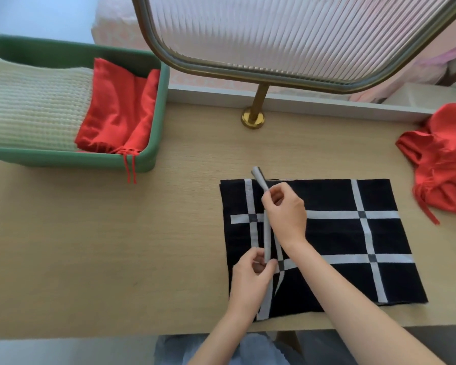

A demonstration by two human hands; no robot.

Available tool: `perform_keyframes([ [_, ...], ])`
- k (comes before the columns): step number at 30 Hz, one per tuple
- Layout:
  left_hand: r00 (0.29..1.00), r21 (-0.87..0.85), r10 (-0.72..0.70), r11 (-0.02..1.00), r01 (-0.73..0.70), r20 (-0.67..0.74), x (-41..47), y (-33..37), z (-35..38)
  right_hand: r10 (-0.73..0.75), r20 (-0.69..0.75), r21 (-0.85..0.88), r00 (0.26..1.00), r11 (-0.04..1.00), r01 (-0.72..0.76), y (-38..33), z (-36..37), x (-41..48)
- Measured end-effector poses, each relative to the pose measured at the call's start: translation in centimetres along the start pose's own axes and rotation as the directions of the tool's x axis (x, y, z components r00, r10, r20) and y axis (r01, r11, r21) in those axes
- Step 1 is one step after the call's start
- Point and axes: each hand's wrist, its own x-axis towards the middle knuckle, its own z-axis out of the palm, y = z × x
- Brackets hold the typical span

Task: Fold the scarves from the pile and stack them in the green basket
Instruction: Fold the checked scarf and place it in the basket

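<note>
We judge the task to be about half done. In the green basket (63,157) a cream knitted scarf (32,106) and a folded red scarf (116,111) already lie side by side. The black checked scarf (332,238) lies flat on the table (90,246), in front of us, not yet finished. Our left hand (250,280) and right hand (286,210) both pinch a raised grey strip (267,233) near its left edge; we cannot tell if this is a folded edge or a loose band. A crumpled red scarf (442,164) waits at the right. The frame cuts it off, and the basket too, so more scarves may be hidden.
</note>
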Motion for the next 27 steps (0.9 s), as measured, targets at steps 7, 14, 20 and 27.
perform_keyframes([
  [7,0.989,-0.164,0.15,0.975,-0.15,-0.015,-2.3,2.7,-0.5,-0.128,0.003,0.29,0.992,0.949,0.122,-3.0,-2.0,-0.7],
  [14,0.988,-0.016,-0.026,1.0,0.024,-0.151,-0.8,-3.1,-4.7,-0.057,0.254,0.228,0.965,0.974,-0.002,-1.5,3.8,-1.7],
  [20,0.974,-0.071,-0.114,0.992,0.102,-0.197,-0.8,-5.0,-4.8,-0.077,0.302,0.054,0.95,0.997,0.064,-1.9,5.9,-2.0],
  [27,0.974,-0.07,-0.136,0.99,0.125,-0.181,-1.8,-5.5,-4.4,-0.11,0.423,-0.1,0.899,0.981,0.166,-1.3,7.4,-2.3],
])
